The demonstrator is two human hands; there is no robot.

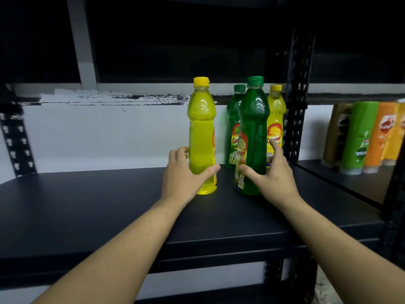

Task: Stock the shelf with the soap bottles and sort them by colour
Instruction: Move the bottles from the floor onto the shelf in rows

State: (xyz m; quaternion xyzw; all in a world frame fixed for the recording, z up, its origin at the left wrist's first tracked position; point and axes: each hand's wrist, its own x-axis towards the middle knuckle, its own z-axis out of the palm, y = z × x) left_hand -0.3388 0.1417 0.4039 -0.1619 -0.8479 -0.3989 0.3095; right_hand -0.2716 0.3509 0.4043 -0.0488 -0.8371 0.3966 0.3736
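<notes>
while both arms reach over the dark shelf [109, 205], the left hand [182, 174] grips the front yellow bottle [201, 119] low on its body. its thumb [210, 171] lies across the near side and its fingers [178, 152] curl round the far left side. this bottle stands upright on the shelf, yellow cap on, its label turned to the right.

just right of it, with a small gap between, the front green bottle [254, 119] stands upright with a green cap. the right hand [274, 174] is at its lower right side with the fingers spread. the thumb [246, 170] rests against the bottle's near face by the label, and the index finger [275, 148] stretches straight up and away past the bottle's right edge. whether the other fingers touch the bottle i cannot tell.

behind the front green bottle two more stand by the white wall [98, 132]: a back green bottle [233, 115] to the left and a back yellow bottle [276, 110] to the right. the back yellow bottle is just beside the black perforated post [295, 95] at the shelf's right end. both are upright and partly hidden by the front green bottle.

past the post, on the next shelf section, a row of tubes [357, 137] stands cap down: brown, green and orange.
</notes>
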